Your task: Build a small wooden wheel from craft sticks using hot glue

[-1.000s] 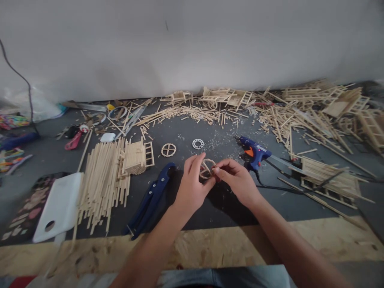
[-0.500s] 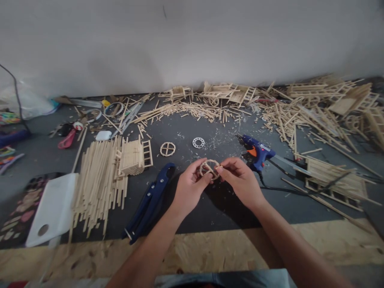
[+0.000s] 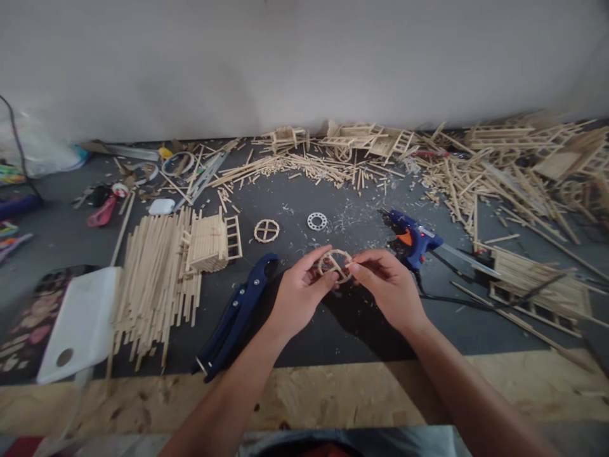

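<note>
My left hand (image 3: 302, 289) is closed on the left rim of a small wooden wheel (image 3: 337, 266), built from short stick pieces with a bar across it. Opposite, the thumb and fingertips of my right hand (image 3: 387, 285) pinch a short wooden stick piece (image 3: 350, 264) against the wheel's right rim. Fingers hide parts of the rim. Beyond my hands lie a second wooden wheel (image 3: 266, 231) with crossed spokes and a pale ring with holes (image 3: 316, 221). A blue glue gun (image 3: 413, 238) with an orange trigger rests right of my right hand.
Blue cutters (image 3: 238, 311) lie left of my left forearm. Beside them are a bundle of wooden sticks (image 3: 147, 279) and a small stick-built model (image 3: 209, 241). A white board (image 3: 78, 324) sits farther left. Cut sticks (image 3: 304, 168) and models line the wall; the glue gun's cord (image 3: 457, 299) runs right.
Both hands stay on the wheel, which has turned slightly, so its bar slants differently. The whole view has shifted a little.
</note>
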Demonstrator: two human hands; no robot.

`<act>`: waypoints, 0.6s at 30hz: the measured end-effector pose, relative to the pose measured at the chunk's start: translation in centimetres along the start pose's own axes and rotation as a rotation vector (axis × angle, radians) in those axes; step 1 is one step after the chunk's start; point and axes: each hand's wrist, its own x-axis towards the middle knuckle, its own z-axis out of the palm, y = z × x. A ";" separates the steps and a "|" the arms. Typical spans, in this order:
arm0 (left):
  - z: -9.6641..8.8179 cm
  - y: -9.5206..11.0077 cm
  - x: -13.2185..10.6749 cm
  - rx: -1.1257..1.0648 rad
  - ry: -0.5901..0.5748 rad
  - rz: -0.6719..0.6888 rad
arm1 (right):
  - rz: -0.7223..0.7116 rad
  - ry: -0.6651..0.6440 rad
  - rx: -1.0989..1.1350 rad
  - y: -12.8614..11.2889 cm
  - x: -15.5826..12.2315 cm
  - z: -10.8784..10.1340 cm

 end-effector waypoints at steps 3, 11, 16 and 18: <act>0.0 0.1 -0.1 0.004 -0.005 -0.007 | 0.002 -0.013 0.018 0.1 0.0 0.0; 0.3 0.2 -0.3 0.025 -0.021 -0.015 | 0.031 -0.105 0.176 0.0 0.1 -0.1; 0.2 0.0 -0.3 0.051 -0.029 0.003 | 0.058 -0.069 0.135 0.2 0.0 -0.1; 0.2 0.0 -0.4 0.062 -0.033 0.008 | 0.079 -0.057 0.093 0.2 0.0 0.0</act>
